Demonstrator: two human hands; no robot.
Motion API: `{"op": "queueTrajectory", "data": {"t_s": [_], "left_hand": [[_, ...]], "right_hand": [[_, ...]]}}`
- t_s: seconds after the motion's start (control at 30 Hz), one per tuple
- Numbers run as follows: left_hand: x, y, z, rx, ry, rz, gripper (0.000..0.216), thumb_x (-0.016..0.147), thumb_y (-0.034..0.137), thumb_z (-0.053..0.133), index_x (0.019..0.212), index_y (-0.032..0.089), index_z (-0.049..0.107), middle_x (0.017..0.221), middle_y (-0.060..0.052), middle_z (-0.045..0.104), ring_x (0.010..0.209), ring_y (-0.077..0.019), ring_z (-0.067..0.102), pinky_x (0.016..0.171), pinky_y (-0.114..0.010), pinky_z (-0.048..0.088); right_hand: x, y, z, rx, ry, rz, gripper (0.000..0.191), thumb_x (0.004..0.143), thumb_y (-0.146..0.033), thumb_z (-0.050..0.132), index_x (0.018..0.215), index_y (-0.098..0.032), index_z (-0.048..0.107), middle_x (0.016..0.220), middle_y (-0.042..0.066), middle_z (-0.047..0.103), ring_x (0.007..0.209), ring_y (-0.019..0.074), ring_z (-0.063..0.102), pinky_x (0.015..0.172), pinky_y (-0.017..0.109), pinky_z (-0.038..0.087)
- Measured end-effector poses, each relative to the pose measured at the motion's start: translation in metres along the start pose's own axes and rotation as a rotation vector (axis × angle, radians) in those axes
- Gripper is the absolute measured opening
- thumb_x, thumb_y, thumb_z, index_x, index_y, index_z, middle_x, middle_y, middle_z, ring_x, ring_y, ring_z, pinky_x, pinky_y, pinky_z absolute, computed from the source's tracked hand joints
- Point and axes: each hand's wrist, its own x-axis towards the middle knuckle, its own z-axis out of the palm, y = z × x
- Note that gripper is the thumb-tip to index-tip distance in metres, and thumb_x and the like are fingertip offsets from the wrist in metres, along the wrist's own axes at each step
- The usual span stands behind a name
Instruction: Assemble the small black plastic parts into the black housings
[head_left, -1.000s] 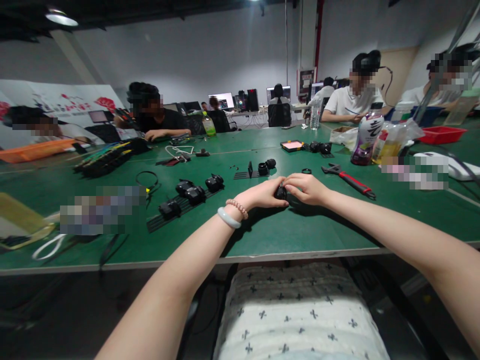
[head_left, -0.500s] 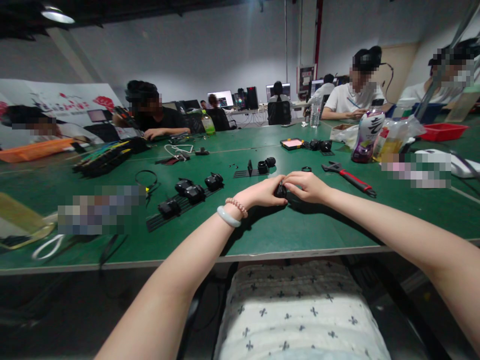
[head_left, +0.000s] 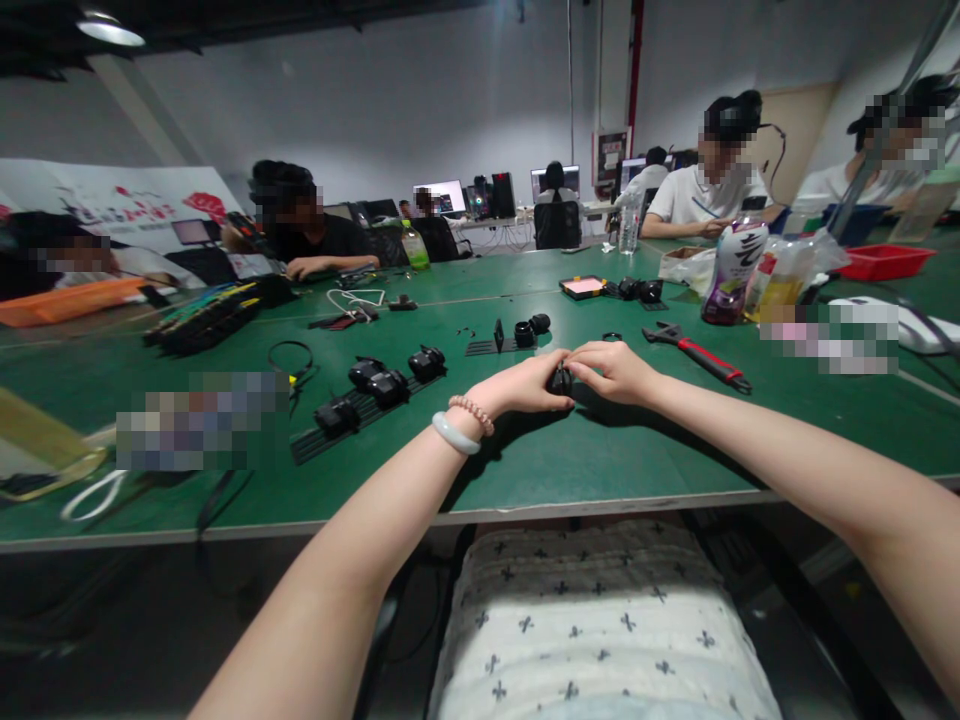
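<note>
My left hand (head_left: 534, 384) is closed round a small black part (head_left: 559, 380), just above the green table (head_left: 600, 465). Against the same part, from the right, press the bent fingers of my right hand (head_left: 613, 371). Much of the part is hidden by my fingers, and its exact kind does not show. Beyond my hands lies a black slotted plate (head_left: 480, 347) with round black pieces (head_left: 525, 333) on and beside it. A black ring (head_left: 612, 337) rests just past my right hand. Left of my left arm, several black housings (head_left: 390, 386) sit along another slotted strip (head_left: 311, 446).
An adjustable wrench (head_left: 705, 360) with red-black handles lies to the right. Behind it stand a purple-white bottle (head_left: 731, 272) and a red tray (head_left: 885, 263). A black cable tie loop (head_left: 291, 358) and an orange tray (head_left: 71, 302) are at left. Co-workers sit across the table.
Both hands stay at the same spot with the black part, which shows slightly more between my fingers. The whole view has shifted very slightly.
</note>
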Motion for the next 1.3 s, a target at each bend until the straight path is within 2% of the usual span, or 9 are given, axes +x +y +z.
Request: {"op": "queueTrajectory", "data": {"t_s": [0.57, 0.77, 1.03, 1.3], "left_hand": [[0.0005, -0.0021, 0.0022, -0.013, 0.014, -0.005, 0.056, 0.064, 0.036, 0.059, 0.112, 0.018, 0.039, 0.105, -0.006, 0.053, 0.092, -0.0192, 0.051, 0.078, -0.030, 0.039], [0.0002, -0.0016, 0.0016, -0.007, 0.013, -0.004, 0.057, 0.064, 0.036, 0.059, 0.113, 0.018, 0.038, 0.105, -0.005, 0.053, 0.091, -0.0191, 0.051, 0.077, -0.029, 0.040], [-0.0002, -0.0005, 0.0014, 0.001, 0.006, -0.027, 0.054, 0.065, 0.037, 0.057, 0.112, 0.018, 0.039, 0.105, -0.005, 0.052, 0.092, -0.0189, 0.052, 0.077, -0.029, 0.040], [-0.0008, 0.0021, 0.0002, 0.013, 0.003, -0.034, 0.053, 0.066, 0.037, 0.057, 0.111, 0.018, 0.039, 0.106, -0.005, 0.052, 0.092, -0.0197, 0.052, 0.077, -0.030, 0.040]], "right_hand": [[0.0017, 0.0016, 0.0018, 0.039, -0.027, 0.097, 0.026, 0.081, -0.027, 0.041, 0.087, -0.015, 0.063, 0.088, 0.007, 0.065, 0.080, 0.0158, 0.058, 0.072, 0.026, 0.042], [0.0030, 0.0001, 0.0007, 0.047, -0.032, 0.106, 0.022, 0.075, -0.025, 0.048, 0.088, -0.015, 0.062, 0.088, 0.006, 0.064, 0.079, 0.0156, 0.058, 0.070, 0.025, 0.041], [0.0037, -0.0018, -0.0014, 0.066, -0.117, 0.094, 0.030, 0.063, -0.020, 0.058, 0.093, -0.013, 0.058, 0.089, 0.007, 0.063, 0.079, 0.0169, 0.057, 0.069, 0.026, 0.042], [0.0032, -0.0009, -0.0009, 0.079, -0.134, 0.100, 0.029, 0.064, -0.020, 0.058, 0.092, -0.014, 0.057, 0.090, 0.007, 0.062, 0.080, 0.0176, 0.057, 0.069, 0.026, 0.042]]}}
